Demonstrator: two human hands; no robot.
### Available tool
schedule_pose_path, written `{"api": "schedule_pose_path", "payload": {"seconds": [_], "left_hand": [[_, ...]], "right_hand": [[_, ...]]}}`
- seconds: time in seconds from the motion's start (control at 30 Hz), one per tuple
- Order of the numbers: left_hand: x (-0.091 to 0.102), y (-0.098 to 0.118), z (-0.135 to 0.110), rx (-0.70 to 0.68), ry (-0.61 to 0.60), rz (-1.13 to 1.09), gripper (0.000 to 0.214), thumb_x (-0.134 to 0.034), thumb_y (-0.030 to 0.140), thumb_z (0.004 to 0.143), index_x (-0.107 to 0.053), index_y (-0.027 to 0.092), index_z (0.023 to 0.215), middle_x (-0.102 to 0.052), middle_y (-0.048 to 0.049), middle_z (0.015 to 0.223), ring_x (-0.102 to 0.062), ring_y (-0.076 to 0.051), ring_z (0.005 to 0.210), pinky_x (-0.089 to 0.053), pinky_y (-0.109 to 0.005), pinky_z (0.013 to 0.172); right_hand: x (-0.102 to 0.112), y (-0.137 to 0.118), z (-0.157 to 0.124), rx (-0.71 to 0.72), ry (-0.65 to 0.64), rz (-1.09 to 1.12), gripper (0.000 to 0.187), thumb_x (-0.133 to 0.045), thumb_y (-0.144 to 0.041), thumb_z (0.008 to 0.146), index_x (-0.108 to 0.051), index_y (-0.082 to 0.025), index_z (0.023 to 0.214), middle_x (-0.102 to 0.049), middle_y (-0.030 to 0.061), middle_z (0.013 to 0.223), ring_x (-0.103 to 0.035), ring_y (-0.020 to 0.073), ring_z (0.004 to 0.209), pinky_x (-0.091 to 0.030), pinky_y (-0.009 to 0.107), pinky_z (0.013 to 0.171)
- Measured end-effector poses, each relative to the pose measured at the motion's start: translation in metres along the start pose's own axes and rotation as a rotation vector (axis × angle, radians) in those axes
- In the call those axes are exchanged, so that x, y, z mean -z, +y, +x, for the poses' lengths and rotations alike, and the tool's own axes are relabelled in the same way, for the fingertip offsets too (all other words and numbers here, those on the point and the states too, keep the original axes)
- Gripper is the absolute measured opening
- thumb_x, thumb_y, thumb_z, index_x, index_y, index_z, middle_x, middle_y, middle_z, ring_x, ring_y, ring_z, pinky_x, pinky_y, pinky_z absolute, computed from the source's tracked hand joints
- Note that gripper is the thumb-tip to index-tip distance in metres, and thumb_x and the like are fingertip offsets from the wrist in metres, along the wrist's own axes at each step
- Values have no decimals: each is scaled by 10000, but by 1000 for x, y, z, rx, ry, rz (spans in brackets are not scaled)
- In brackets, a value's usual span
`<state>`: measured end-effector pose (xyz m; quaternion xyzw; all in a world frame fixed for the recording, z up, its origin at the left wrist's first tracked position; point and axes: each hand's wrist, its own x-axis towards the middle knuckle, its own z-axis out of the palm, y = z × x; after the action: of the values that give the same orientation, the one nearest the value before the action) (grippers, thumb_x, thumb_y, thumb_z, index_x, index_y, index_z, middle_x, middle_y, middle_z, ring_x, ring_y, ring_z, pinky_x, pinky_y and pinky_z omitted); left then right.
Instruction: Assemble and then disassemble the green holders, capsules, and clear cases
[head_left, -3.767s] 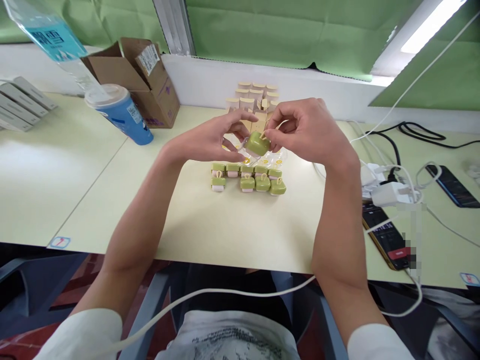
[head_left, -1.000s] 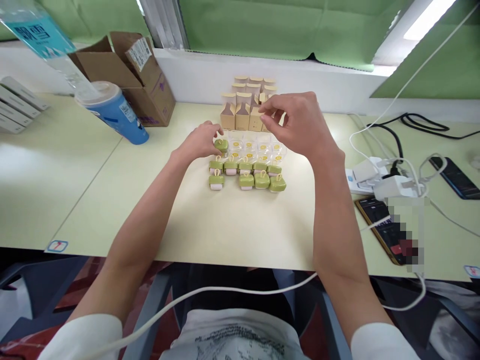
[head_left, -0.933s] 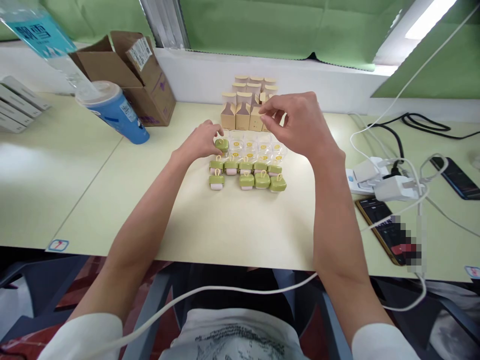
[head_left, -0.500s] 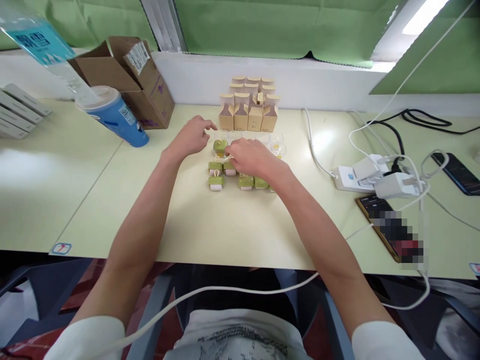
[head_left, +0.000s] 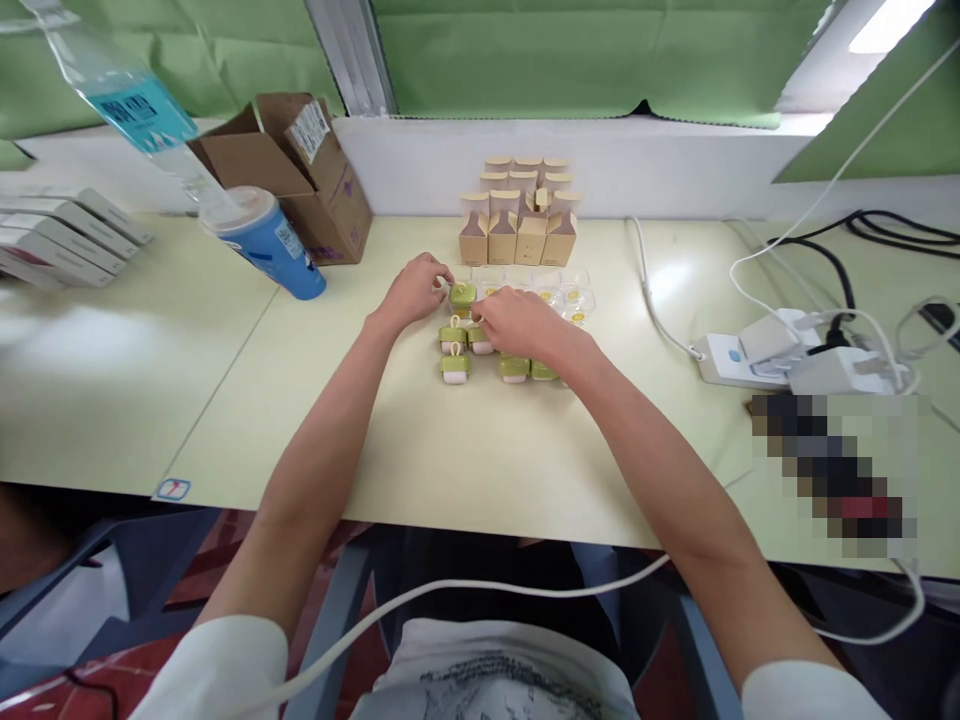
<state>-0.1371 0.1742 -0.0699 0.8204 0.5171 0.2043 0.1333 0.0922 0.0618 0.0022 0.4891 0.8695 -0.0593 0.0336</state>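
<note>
Green case [head_left: 463, 294], squarely between left hand [head_left: 415, 292] and right hand [head_left: 519, 320], toward the far edge of the table [head_left: 480, 460]; clamped or loose, can't tell; likely light, stiff, slippery: grab by the sides!

From afar I see the green case [head_left: 463, 294], lifted earlier, now down beside the clear cups [head_left: 551, 288]; the left hand [head_left: 415, 291] lowers to its left edge; the right hand [head_left: 517, 320], earlier raised by the boxes [head_left: 531, 240], now meets its right.
</note>
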Motion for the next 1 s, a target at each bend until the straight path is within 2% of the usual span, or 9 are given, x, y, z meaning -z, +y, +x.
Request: {"api": "schedule_pose_path", "payload": {"seconds": [0.13, 0.3, 0.5, 0.6, 0.67, 0.8, 0.9, 1.0], "left_hand": [[4, -4, 1, 2, 2, -24, 232, -692, 170, 814, -813, 188, 1012, -720, -128, 1208, -710, -270, 980, -598, -497, 1027], [6, -6, 1, 44, 21, -71, 97, -773, 238, 759, -760, 199, 846, -739, -109, 1078, -706, -286, 985, -607, -513, 1031], [6, -7, -1, 117, 49, -178, 169, -833, 311, 728, -695, 227, 777, -781, -77, 977, -707, -279, 919, -618, -499, 996], [5, -8, -1, 138, 97, -228, 287, -876, 290, 669, -649, 239, 836, -782, -50, 963, -706, -261, 888, -622, -467, 956], [5, -9, -1, 149, 129, -279, 413, -903, 274, 627, -653, 246, 954, -772, -30, 972, -718, -249, 887, -627, -442, 942], [6, -10, 1, 187, 158, -395, 677, -915, 260, 575, -688, 251, 1212, -752, -7, 963, -743, -253, 951, -637, -446, 995], [9, -7, 2, 218, 191, -451, 626, -901, 266, 569, -736, 222, 1171, -759, -38, 998, -747, -278, 1021, -641, -480, 1027], [14, 1, 3, 187, 193, -482, 612, -880, 241, 564, -769, 218, 1166, -775, -63, 1084, -742, -299, 1073, -660, -493, 996]], "right_hand": [[-8, 6, 5, -14, 28, 92, 442, -462, -92, 1090, -772, -170, 1395, -796, 209, 1296, -764, 346, 1076, -516, 400, 831], [-20, 18, 13, -3, 105, 252, 346, -514, -120, 1083, -752, -173, 1329, -798, 181, 1298, -729, 338, 1155, -528, 401, 892], [-19, 18, 15, -3, 146, 346, 357, -630, -96, 1026, -672, -156, 1375, -813, 150, 1244, -701, 318, 1182, -491, 375, 856], [-16, 18, 15, 34, 139, 398, 210, -645, -70, 1012, -740, -170, 1170, -827, 119, 1183, -710, 279, 1141, -490, 355, 886], [-16, 20, 15, 61, 129, 439, 150, -656, -66, 1000, -743, -187, 1013, -831, 97, 1133, -715, 249, 1080, -492, 337, 891], [-15, 21, 13, 89, 117, 489, 164, -659, -56, 974, -727, -198, 932, -827, 73, 1086, -704, 215, 984, -492, 320, 844], [-11, 20, 11, 107, 88, 500, 167, -663, -44, 955, -728, -192, 912, -817, 73, 1058, -684, 200, 898, -488, 328, 807], [0, 22, 5, 160, 110, 537, 164, -684, -47, 941, -721, -194, 876, -805, 55, 985, -671, 199, 864, -485, 341, 787]]}}
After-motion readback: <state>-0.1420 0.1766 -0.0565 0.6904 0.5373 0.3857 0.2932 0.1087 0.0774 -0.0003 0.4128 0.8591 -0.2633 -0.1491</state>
